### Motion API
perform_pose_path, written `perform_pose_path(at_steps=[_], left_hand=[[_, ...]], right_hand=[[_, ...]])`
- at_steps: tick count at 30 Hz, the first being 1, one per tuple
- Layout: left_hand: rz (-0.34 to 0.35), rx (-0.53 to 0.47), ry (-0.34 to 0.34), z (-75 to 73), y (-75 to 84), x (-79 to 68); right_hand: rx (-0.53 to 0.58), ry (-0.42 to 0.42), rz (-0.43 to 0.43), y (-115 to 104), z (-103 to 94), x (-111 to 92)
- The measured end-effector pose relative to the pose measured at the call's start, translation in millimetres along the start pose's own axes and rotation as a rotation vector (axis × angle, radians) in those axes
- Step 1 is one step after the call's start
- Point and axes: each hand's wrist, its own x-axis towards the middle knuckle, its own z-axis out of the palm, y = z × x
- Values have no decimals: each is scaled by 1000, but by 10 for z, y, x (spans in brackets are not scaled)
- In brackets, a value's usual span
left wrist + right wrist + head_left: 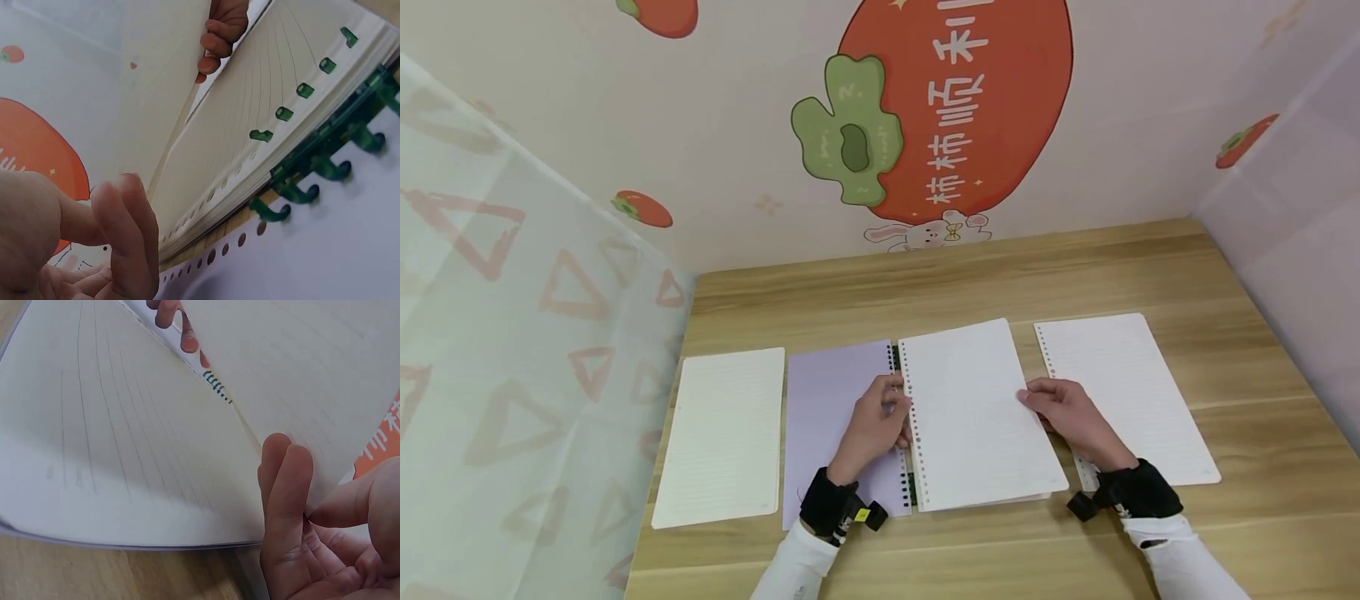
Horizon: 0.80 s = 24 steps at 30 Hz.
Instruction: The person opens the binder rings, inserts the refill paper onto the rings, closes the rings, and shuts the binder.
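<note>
A white sheet is held raised at a slant above the pages of an opened notebook, in the middle of the bench. Its right edge is pinched by the right hand, thumb on top and fingers beneath. Beside its holed left edge the left hand is placed with bent fingers; whether the edge is gripped there cannot be told. The hands are kept apart, with the sheet between them.

The purple cover is laid out flat to the left, partly covered by the left hand. Green rings are seen between cover and pages, their halves parted. By the cover's left side a lined left page is laid; to the right, a holed right page is partly overhung by the right hand. Black bands are worn on both wrists.
</note>
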Motion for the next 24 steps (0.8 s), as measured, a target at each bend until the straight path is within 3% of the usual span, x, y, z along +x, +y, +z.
perform_pose_path(at_steps=[4,7,13,15,19,24], left_hand=[[-4,-15,15,2,-217,91],[4,29,46,11,-336,135],[112,368,240,29,-322,202],[151,490,276,31,-289,244],[233,709,229,34,-262,298],[267,818,159,58,-287,306]], right_hand=[[-8,-3,-4,14,8,12],[-25,-4,-4,16,13,18],[-30,-5,1,2,18,25],[-29,-5,1,0,18,28],[-25,-8,8,1,21,28],[-11,-10,16,10,29,22]])
